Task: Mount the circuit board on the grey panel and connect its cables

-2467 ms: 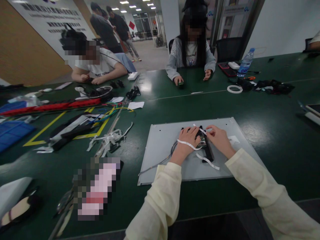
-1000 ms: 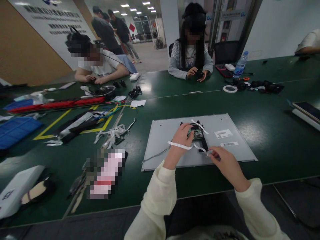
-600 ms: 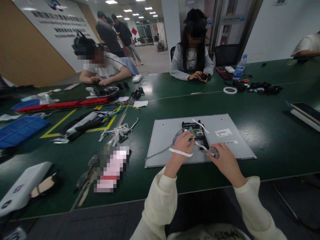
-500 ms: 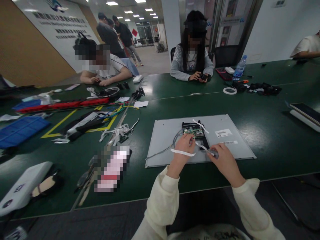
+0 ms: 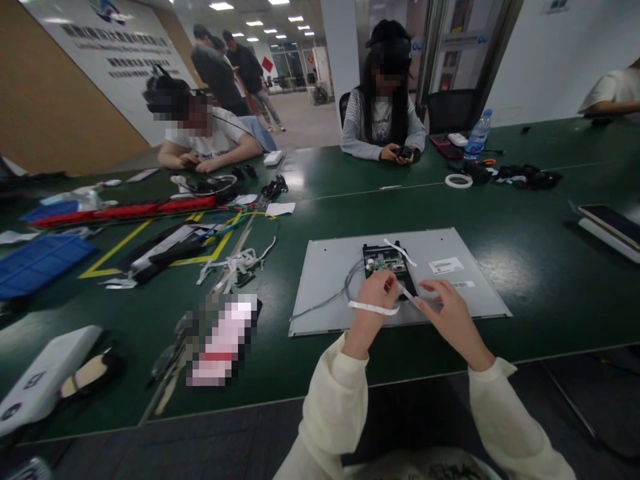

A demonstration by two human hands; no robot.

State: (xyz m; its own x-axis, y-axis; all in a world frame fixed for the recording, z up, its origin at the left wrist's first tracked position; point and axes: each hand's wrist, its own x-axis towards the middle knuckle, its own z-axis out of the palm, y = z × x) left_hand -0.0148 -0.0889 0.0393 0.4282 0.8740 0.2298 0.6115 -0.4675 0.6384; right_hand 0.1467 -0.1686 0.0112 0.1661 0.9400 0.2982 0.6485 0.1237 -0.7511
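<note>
A grey metal panel (image 5: 330,270) lies flat on the green table in front of me. A small circuit board (image 5: 384,261) sits near its middle, with white flat ribbon cables (image 5: 400,251) coming off it. My left hand (image 5: 376,292) rests just below the board, fingers curled around one white ribbon (image 5: 373,308) that loops across my wrist. My right hand (image 5: 444,313) hovers beside it on the panel's lower edge, fingers pinched on the other end of a ribbon. Both sleeves are cream.
Loose ribbons and cables (image 5: 230,263) lie left of the panel by yellow floor-tape markings. A tape roll (image 5: 459,181), a water bottle (image 5: 476,135) and black gear sit at the far right. Two seated people (image 5: 385,113) work across the table. A white device (image 5: 40,380) lies near left.
My hands came back from the board toward the panel's lower edge, drawing the white ribbon with them. My right hand let go of the small grey item it held half a second ago.
</note>
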